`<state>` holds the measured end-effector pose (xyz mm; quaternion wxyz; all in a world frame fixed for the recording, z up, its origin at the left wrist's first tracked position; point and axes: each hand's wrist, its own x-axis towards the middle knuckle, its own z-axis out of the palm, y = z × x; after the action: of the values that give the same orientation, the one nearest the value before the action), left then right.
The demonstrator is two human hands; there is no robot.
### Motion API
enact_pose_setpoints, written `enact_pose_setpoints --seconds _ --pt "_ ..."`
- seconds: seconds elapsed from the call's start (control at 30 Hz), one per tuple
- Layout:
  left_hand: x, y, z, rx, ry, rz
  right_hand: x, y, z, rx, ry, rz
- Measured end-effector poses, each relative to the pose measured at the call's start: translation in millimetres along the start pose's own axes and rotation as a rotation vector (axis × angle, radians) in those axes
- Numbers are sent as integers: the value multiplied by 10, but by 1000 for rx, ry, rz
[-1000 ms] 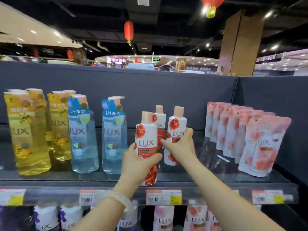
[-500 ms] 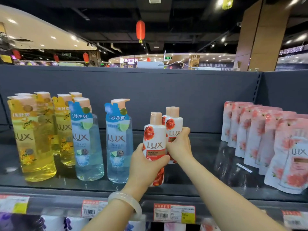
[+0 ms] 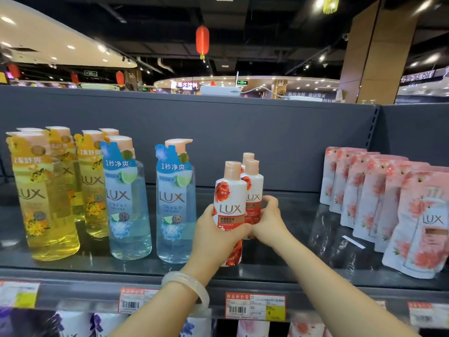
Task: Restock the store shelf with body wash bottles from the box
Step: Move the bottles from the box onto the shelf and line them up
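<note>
While the left hand grips the front red bottle and the right hand clasps the bottle behind it, both stand on the shelf; slide them into one straight file, labels forward.

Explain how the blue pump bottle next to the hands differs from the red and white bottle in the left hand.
The blue pump bottle is see-through with pale blue liquid; the red and white bottle is opaque. The blue one is taller and wider and has a pump head; the red and white one has a plain cap. The blue one stands free; the left hand grips the other. Both stand upright and read LUX.
</note>
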<state>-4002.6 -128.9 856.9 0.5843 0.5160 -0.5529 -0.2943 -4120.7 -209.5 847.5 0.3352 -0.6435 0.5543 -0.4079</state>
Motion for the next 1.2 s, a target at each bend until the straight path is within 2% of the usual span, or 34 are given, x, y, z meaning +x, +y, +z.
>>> enact_pose_setpoints --seconds 0.13,0.43,0.7,0.83,1.2 --pt "24 25 132 -19 -51 10 -104 71 -200 -106 -86 58" --pt "95 -55 243 -5 -177 -89 -192 143 -310 -132 -73 56" --pt "125 -63 148 124 -305 -126 -169 97 -315 -158 -61 43" --pt "104 -128 24 177 -315 -208 -162 63 -342 -169 -48 40" --pt "88 -107 83 242 -326 -170 -202 77 -396 -183 -44 41"
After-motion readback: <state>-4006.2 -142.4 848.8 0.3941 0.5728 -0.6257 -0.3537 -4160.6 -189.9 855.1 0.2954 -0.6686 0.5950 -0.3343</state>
